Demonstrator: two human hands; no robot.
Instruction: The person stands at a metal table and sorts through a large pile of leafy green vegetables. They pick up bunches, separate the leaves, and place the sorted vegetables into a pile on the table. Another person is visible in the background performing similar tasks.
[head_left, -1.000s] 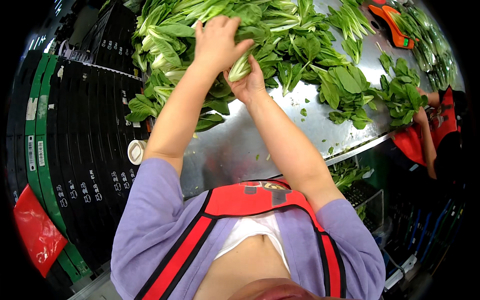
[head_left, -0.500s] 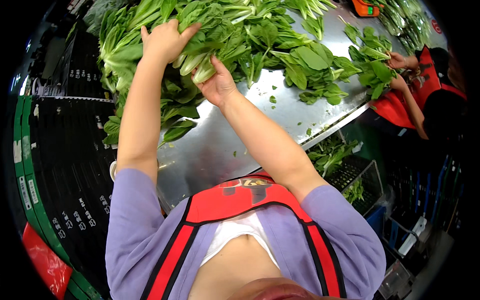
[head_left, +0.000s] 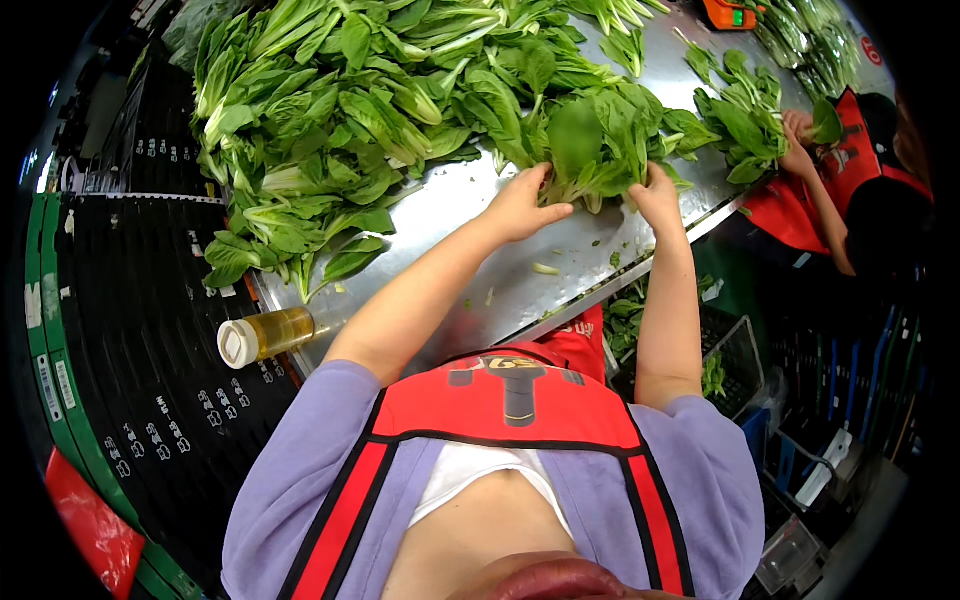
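Work in hand: a bunch of leafy green vegetables with pale stalks (head_left: 590, 150) is being gathered between both hands on the shiny steel worktable (head_left: 470, 215), near its front edge.
Left hand: the left hand (head_left: 520, 205) is curled around the pale stalk ends on the bunch's left side, fingers bent and thumb out along the metal; it grips the stalks loosely rather than in a tight fist.
Right hand: the right hand (head_left: 657, 195) presses in on the bunch's right side, fingers folded into the leaves; how firmly it is closed I cannot tell, since the leaves hide the fingertips.
Bunch: lies on the table, leaves pointing toward the far edge, stalks toward the person, apart from the main heap.
Done so far: judging by the layout, one bunch is separated out and squared up; loose green trimmings (head_left: 545, 268) lie on the bare metal just before it.
Left to do: a large heap of the same loose greens (head_left: 340, 110) covers the far left part of the table, so most of the sorting seems to remain.
Front left corner: a small plastic bottle of yellow liquid with a white cap (head_left: 262, 336) lies on its side.
Right edge: another person's hand (head_left: 800, 150) holds greens beside a smaller pile (head_left: 740, 115).
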